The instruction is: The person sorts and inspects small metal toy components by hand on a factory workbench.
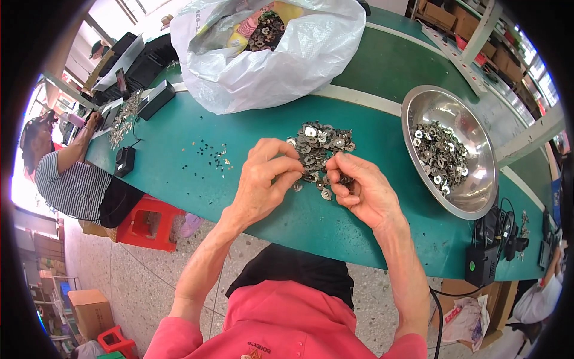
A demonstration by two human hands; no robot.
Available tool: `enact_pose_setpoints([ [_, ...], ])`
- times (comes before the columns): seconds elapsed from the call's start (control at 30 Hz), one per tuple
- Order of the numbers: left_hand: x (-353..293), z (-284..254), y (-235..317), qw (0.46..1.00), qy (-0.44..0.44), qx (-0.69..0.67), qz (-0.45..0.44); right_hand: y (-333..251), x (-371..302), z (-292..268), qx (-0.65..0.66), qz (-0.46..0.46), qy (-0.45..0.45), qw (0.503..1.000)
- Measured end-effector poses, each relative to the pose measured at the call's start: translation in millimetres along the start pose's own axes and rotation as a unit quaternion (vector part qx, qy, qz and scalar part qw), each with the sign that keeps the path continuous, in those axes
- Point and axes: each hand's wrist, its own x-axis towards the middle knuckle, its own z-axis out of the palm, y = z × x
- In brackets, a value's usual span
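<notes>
A pile of small flat metal pieces (317, 146), grey and silver with round, notched shapes, lies on the green tabletop in front of me. At its left edge is my left hand (266, 179), thumb and fingertips pinched together; whatever they hold is too small to make out. My right hand (368, 188) is curled at the pile's lower right side, with several of the same metal pieces in its fingers. Right of it, a shiny steel bowl (412, 161) stands tilted and contains more of these pieces. Tiny dark bits (212, 157) are scattered to the left of my left hand.
A large white woven sack (251, 81) with more metal pieces stands behind the pile. Black boxes with cables (481, 257) sit at the right edge. A person in a striped shirt (75, 185) works at the table's left end, near a red stool (149, 222).
</notes>
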Motion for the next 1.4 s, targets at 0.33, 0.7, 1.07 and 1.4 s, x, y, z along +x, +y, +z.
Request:
enact_pose_setpoints([
  [0.33, 13.1, 3.5, 16.8, 0.928, -0.021, -0.301, -0.221, 3.3, -1.9, 7.4, -0.057, 0.003, -0.011, 0.998],
  [0.7, 15.0, 8.5, 21.0, 0.913, -0.013, -0.335, -0.233, 3.2, -0.4, 3.5, -0.043, -0.010, -0.003, 0.999],
  [1.07, 13.2, 9.3, 21.6, 0.916, 0.017, -0.333, -0.223, 1.2, -0.8, 5.7, -0.014, 0.006, -0.005, 1.000],
  [1.4, 19.1, 14.5, 29.6, 0.976, 0.045, -0.198, -0.079, 0.6, -2.8, 9.9, 0.017, 0.009, -0.019, 1.000],
])
